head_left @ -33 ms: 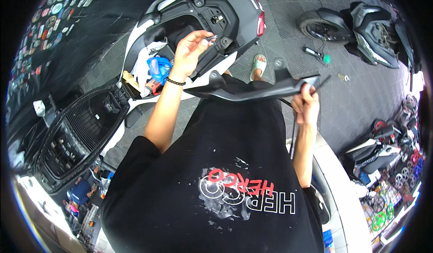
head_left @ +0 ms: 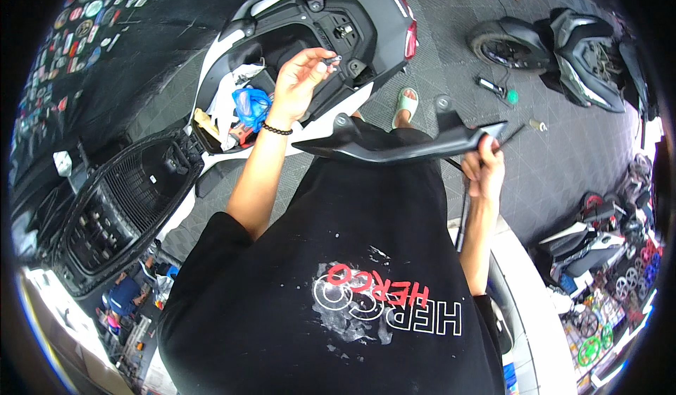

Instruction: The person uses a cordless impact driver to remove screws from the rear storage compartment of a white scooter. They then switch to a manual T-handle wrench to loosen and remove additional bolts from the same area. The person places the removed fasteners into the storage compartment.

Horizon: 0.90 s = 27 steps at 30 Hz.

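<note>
My left hand [head_left: 296,89] is raised over the rear of a white and grey scooter [head_left: 338,106]. Its thumb and fingertips pinch a small dark and silver piece [head_left: 329,60], like a bolt, too small to name surely. In my right hand [head_left: 484,166] is the right end of a long black scooter trim panel [head_left: 401,147], held level before my waist. Two tabs with holes stand up from its far edge. A thin dark rod [head_left: 512,137] sticks out past the right fingers; its kind is unclear.
The scooter's seat [head_left: 134,191] is tipped open, and a blue plastic bag [head_left: 251,106] lies in its storage well. A second, dark scooter [head_left: 581,57] stands far right. On the floor lie a black tool [head_left: 491,84] and a small bottle [head_left: 538,124]. Another person [head_left: 127,293] is low at left.
The right hand and the panel have shifted slightly right and nearer. The left hand keeps its pinch over the scooter. The whole view has moved a little.
</note>
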Available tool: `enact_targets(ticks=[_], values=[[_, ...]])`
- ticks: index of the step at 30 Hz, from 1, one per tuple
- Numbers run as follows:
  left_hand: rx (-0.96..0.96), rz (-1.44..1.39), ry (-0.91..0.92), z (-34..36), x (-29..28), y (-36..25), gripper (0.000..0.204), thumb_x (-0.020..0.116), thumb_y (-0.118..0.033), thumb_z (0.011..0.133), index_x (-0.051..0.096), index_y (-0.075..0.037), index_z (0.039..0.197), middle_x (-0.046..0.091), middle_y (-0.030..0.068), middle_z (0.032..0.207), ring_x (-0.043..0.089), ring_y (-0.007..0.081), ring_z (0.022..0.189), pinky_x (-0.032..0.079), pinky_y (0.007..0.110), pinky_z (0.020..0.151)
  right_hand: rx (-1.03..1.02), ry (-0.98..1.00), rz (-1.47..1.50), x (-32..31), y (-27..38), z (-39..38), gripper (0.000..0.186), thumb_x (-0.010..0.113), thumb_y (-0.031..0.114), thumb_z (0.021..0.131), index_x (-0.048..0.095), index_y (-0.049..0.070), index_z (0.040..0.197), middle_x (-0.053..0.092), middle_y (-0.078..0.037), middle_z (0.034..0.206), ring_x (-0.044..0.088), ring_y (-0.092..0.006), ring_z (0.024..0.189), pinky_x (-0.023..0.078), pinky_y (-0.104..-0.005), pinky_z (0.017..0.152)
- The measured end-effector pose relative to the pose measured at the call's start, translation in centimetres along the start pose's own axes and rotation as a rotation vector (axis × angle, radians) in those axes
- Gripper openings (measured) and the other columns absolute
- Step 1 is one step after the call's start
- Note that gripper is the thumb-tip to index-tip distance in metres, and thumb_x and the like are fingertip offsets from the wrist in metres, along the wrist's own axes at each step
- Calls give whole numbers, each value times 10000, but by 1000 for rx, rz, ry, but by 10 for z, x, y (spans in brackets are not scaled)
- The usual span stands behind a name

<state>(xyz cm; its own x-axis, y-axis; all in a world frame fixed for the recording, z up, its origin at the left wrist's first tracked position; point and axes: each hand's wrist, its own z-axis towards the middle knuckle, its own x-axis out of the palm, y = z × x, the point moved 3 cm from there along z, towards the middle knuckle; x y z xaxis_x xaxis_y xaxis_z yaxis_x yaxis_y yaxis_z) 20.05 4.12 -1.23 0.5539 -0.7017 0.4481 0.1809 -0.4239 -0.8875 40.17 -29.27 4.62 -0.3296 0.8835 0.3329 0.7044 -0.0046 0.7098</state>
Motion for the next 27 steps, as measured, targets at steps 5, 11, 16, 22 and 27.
enact_targets(ticks=[5,11,16,22,27], values=[[98,-152,19,-10,19,-21,256,618,-162,1013,613,-46,1242,622,114,1181,564,177,1050,454,327,905,-64,139,82,-25,34,3,364,511,295,1072,576,-38,1203,423,46,589,251,-26,390,219,-201,359],[209,-197,-19,-36,27,-48,275,623,-211,1012,598,-64,1243,566,91,1128,510,171,988,434,334,870,-105,204,-36,9,54,12,312,560,257,1051,599,-29,1171,479,32,625,259,-25,407,211,-207,368],[336,-191,-40,-67,30,-73,272,597,-198,1027,590,-65,1264,571,99,1131,512,164,963,439,336,843,-118,254,-143,39,57,34,244,571,252,1048,613,22,1117,427,55,597,246,-35,397,212,-216,373],[412,-212,-128,-93,38,-92,251,477,-205,1075,543,-46,1258,515,85,1068,502,167,931,438,326,797,-130,263,-185,70,55,38,193,578,251,1045,587,58,1046,481,33,642,266,-35,398,225,-213,367],[251,-545,-147,-101,46,-106,208,459,-197,1053,523,-43,1177,457,53,982,459,152,859,405,273,696,-134,236,-221,86,50,33,184,575,249,1046,550,81,975,463,33,624,278,-37,399,233,-211,361]])
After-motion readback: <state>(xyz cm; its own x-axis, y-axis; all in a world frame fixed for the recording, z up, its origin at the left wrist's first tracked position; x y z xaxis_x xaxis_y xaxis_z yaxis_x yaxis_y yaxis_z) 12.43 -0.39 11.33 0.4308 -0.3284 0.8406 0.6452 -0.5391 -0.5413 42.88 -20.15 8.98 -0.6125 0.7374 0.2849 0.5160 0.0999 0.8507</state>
